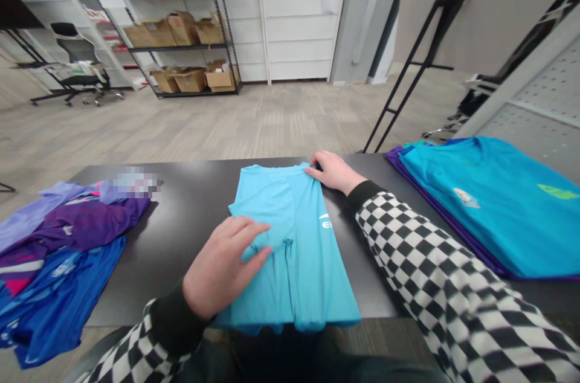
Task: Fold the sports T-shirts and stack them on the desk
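A light blue T-shirt [294, 250] lies folded lengthwise on the black table [190, 208], with a white logo on its right side. My left hand [224, 265] rests flat on the near part of the shirt, fingers spread over a folded-in layer. My right hand [333, 171] is at the shirt's far corner, its fingers pinching the edge. Both cuffs are black, and the sleeves have a black-and-white check pattern.
A heap of purple and blue shirts [63, 250] lies on the table's left, and a stack of turquoise shirts [484, 208] on its right. A pixelated patch [136, 182] hides something at the far edge. Beyond are shelves with cardboard boxes [181, 29].
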The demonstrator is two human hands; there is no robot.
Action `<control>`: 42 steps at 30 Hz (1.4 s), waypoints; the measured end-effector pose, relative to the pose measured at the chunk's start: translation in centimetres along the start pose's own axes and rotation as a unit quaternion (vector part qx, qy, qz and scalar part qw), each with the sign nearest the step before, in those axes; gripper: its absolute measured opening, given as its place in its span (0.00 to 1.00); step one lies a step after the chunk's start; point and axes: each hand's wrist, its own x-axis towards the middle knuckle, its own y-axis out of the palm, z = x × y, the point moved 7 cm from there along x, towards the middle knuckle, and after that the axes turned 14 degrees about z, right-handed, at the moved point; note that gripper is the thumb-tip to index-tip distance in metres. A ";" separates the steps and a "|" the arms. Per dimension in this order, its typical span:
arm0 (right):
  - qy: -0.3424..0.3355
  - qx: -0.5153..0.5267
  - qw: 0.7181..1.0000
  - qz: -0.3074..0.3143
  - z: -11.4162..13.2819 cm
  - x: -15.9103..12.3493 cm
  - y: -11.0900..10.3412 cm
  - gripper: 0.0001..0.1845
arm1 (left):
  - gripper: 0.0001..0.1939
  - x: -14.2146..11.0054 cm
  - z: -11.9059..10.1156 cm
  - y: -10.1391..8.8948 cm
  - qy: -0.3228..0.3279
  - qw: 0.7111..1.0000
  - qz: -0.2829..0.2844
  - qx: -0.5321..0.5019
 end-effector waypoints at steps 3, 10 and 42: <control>0.000 0.002 1.000 -0.005 -0.1 0.1 0.0 0.12 | 0.10 0.4 0.8 0.5 -0.009 0.999 0.040 0.019; 0.006 0.001 1.000 -0.003 -0.2 0.1 0.1 0.11 | 0.07 -0.7 -0.2 1.1 0.028 0.999 0.008 0.035; -0.003 -0.001 1.000 -0.018 -1.3 0.6 0.8 0.20 | 0.20 -10.8 -5.7 16.9 -0.247 0.898 0.009 -0.365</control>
